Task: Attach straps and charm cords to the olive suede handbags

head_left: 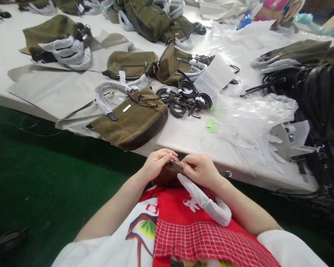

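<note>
At the near edge of the table [183,139], just above the person's lap, a brown bag [167,175] is being held between both hands. The left hand [157,163] is pinching its top edge with bent fingers, and the right hand [202,170] is gripping the same edge from the right, the two hands almost touching. A white-wrapped handle [206,202] is hanging from the bag across the red apron [195,226]. Just beyond, an olive handbag [130,120] with a wrapped handle is lying on the table, overhanging the near edge. To its right, coiled black straps [185,99] are lying in a loose heap, and crumpled clear plastic bags [253,115] are spreading farther right. More olive bags [54,37] are lying far left.
</note>
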Demonstrator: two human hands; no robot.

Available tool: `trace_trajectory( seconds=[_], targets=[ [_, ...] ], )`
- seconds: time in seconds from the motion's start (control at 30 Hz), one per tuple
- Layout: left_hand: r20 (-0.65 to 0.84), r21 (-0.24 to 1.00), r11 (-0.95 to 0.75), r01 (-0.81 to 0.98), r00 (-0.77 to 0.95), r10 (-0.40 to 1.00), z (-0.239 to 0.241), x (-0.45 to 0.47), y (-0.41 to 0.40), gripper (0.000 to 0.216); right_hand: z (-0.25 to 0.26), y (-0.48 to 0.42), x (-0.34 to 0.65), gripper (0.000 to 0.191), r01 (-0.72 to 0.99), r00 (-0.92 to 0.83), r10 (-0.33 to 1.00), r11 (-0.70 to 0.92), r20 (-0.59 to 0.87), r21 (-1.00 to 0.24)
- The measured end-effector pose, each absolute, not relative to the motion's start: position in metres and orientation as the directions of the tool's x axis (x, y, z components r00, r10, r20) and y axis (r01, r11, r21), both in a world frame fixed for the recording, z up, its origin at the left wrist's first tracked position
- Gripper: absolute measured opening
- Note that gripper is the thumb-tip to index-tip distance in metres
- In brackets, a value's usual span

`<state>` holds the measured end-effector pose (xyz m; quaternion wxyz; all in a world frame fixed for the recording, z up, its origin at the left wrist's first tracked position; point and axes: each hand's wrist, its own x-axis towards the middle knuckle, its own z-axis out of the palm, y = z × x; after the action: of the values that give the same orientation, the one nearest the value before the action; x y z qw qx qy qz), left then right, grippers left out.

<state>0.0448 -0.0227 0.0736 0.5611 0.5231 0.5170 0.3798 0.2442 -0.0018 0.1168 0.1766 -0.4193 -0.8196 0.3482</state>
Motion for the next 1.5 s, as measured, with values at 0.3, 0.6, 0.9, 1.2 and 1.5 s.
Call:
trace_trajectory(
  seconds=[0.3, 0.6, 0.9, 1.2, 1.5],
  targets=[
    [-0.150, 0.985, 0.130, 0.113, 0.193, 0.970, 0.068, 0.045, -0.023, 0.031, 0.109, 0.000, 0.236, 0.023, 0.567, -0.584, 0.812, 0.389, -0.020, -0.726],
    [-0.012, 0.929, -0.101, 0.355, 0.301, 0.953, 0.081, 0.040, -0.024, 0.027, 0.112, 0.003, 0.232, 0.029, 0.659, -0.609, 0.782, 0.405, -0.133, -0.634],
    [0.140, 0.810, -0.210, 0.547, 0.168, 0.976, 0.061, 0.042, -0.025, 0.021, 0.114, 0.005, 0.225, 0.033, 0.802, -0.516, 0.811, 0.345, -0.276, -0.487],
    [0.220, 0.805, -0.246, 0.539, 0.113, 0.969, 0.102, 0.039, -0.009, 0.027, 0.107, 0.003, 0.228, 0.020, 0.417, -0.476, 0.879, 0.197, -0.029, -0.887],
    [-0.006, 0.676, -0.199, 0.709, 0.276, 0.961, 0.101, 0.080, 0.108, 0.024, 0.078, -0.005, 0.236, 0.041, -0.215, -0.501, 0.816, -0.440, -0.288, -0.872]
  ],
)
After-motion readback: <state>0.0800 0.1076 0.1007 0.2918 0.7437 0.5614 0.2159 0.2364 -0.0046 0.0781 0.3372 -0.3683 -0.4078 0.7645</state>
